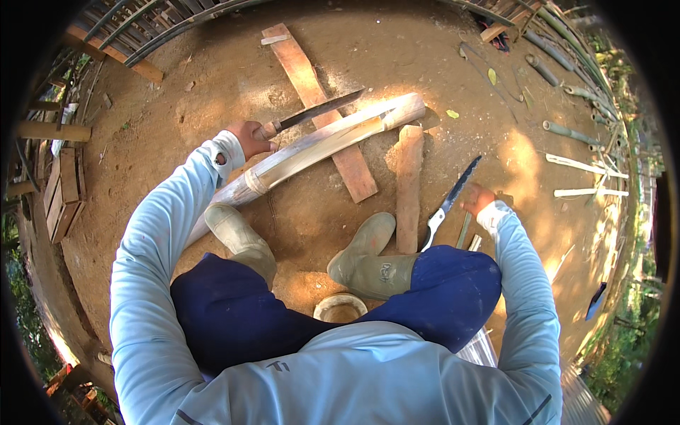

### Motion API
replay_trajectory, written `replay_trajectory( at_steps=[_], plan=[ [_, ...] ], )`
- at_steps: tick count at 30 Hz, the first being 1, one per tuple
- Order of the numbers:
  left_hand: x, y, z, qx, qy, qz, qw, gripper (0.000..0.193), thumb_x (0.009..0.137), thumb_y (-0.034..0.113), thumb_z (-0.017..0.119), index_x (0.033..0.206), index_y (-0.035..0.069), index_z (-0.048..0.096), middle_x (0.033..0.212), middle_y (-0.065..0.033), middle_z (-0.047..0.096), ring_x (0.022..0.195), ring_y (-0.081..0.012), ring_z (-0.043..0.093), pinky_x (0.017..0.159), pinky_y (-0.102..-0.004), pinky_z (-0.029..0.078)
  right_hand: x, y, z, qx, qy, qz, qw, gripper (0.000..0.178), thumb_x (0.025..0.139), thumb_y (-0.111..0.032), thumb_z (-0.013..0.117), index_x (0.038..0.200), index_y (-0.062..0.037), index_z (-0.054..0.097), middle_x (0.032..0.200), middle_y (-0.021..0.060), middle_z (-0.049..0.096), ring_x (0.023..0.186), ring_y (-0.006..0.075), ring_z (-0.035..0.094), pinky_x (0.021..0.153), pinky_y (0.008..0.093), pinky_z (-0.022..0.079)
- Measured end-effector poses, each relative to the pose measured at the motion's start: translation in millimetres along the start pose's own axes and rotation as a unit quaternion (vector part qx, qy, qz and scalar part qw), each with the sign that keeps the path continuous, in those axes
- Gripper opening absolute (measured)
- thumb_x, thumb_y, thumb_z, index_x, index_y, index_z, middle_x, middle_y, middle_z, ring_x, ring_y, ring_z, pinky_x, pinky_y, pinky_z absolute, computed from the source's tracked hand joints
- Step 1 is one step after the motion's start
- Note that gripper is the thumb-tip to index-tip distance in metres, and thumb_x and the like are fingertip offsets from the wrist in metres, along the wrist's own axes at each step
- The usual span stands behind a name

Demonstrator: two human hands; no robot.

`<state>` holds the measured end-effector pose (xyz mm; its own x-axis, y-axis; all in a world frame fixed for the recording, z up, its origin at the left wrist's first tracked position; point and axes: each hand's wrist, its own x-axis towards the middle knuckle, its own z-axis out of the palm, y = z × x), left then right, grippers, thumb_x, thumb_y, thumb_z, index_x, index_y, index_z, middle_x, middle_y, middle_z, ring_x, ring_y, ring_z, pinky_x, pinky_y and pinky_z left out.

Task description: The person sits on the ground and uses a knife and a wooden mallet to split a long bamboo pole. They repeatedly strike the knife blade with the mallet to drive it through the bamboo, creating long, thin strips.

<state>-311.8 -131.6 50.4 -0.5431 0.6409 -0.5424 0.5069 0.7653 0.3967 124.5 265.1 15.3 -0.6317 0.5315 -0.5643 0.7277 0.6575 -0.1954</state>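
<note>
My left hand (248,139) is closed around the wooden handle of a machete (319,110). Its dark blade points right, just above a thick bamboo pole (312,157). A long opening runs along the pole's upper side, and it lies slantwise over a reddish plank (354,173). My right hand (479,199) is low on the right with curled fingers; what it grips, if anything, is hidden. Beside that hand, to the left, is a handsaw (452,198) with a dark blade and white handle. A small brown wooden piece (504,198) shows just behind the right wrist.
Next to my right boot (368,248) lies a short wooden board (409,188). A round bowl-like thing (340,308) sits between my legs. Bamboo lengths (567,132) line the right side. A wooden crate (65,191) stands left, and a slatted structure (142,35) rises behind.
</note>
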Motion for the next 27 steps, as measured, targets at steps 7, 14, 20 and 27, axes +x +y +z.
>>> replay_trajectory(
  at_steps=[7,14,20,27],
  plan=[
    [43.7,-8.9,31.8,0.031,-0.002,0.077,0.997,0.069,0.070,0.055,0.068,0.104,-0.005,0.062,0.096,-0.0256,0.064,0.094,-0.0391,0.061,0.084,-0.0412,0.047,85.0,-98.5,65.5,0.528,0.241,0.078,0.811,0.058,0.077,-0.021,0.073,0.124,0.0047,0.050,0.095,0.0160,0.067,0.079,0.0179,0.063,0.069,0.0294,0.049],
    [56.5,0.6,49.0,0.048,-0.006,0.057,0.997,0.074,0.073,0.062,0.063,0.101,-0.006,0.062,0.095,-0.0274,0.063,0.093,-0.0404,0.061,0.083,-0.0428,0.047,70.9,-98.1,210.1,0.248,0.227,0.184,0.924,0.075,0.065,-0.024,0.079,0.124,0.0069,0.046,0.113,0.0229,0.059,0.110,0.0328,0.056,0.095,0.0383,0.043],
    [55.4,-4.9,53.7,0.038,0.000,0.072,0.997,0.075,0.073,0.062,0.064,0.104,-0.006,0.061,0.099,-0.0276,0.063,0.097,-0.0405,0.060,0.086,-0.0421,0.046,65.7,-100.2,189.9,0.254,0.180,0.156,0.937,0.091,0.063,-0.024,0.080,0.134,0.0079,0.032,0.127,0.0261,0.049,0.119,0.0339,0.049,0.102,0.0373,0.037],
    [53.1,0.2,48.9,0.055,-0.031,0.045,0.997,0.078,0.072,0.063,0.063,0.111,-0.005,0.059,0.104,-0.0273,0.062,0.101,-0.0407,0.059,0.089,-0.0422,0.045,55.7,-122.1,180.8,0.218,0.118,0.201,0.948,0.096,0.066,-0.030,0.078,0.137,0.0082,0.027,0.135,0.0302,0.040,0.126,0.0384,0.042,0.106,0.0388,0.035]
  ],
)
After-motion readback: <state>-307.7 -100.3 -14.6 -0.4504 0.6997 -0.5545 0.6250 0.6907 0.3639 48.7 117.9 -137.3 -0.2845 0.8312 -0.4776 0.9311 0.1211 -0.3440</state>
